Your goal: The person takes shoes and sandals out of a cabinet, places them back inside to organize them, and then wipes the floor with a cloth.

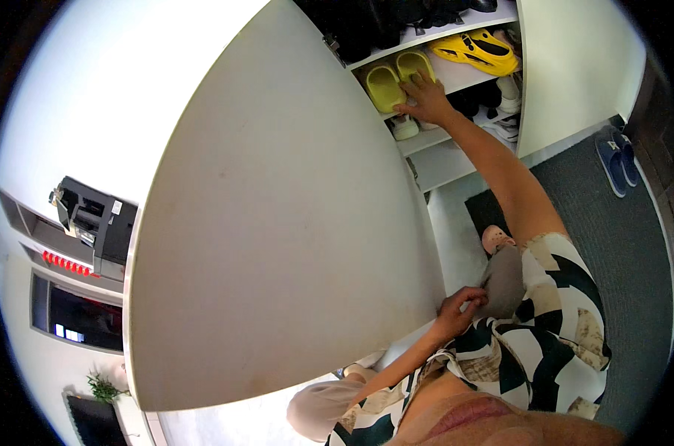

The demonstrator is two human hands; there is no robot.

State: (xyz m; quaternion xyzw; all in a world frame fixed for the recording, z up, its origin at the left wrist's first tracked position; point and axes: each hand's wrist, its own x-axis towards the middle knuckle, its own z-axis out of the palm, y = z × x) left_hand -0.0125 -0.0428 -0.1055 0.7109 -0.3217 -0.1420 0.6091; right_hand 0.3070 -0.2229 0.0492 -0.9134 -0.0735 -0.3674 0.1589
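At the upper right, my right hand [424, 100] is on the near end of a pair of lime-green clogs [384, 88] on a shelf of a white shoe cabinet [420, 146]. Its fingers are spread, some at the inner side of the clogs; whether they grip is hard to tell. Yellow cut-out clogs [478, 51] lie to the right on the same shelf. My left hand [461, 310] is low, near my knee and the lower edge of the cabinet door [292, 212], with its fingers curled; no object shows in it.
The large door stands wide across the middle. Black shoes [393, 22] fill the shelf above, and white shoes [405, 127] stand below. Blue slippers [615, 161] lie on the dark grey mat [599, 234] at right. A coffee machine [100, 220] is at far left.
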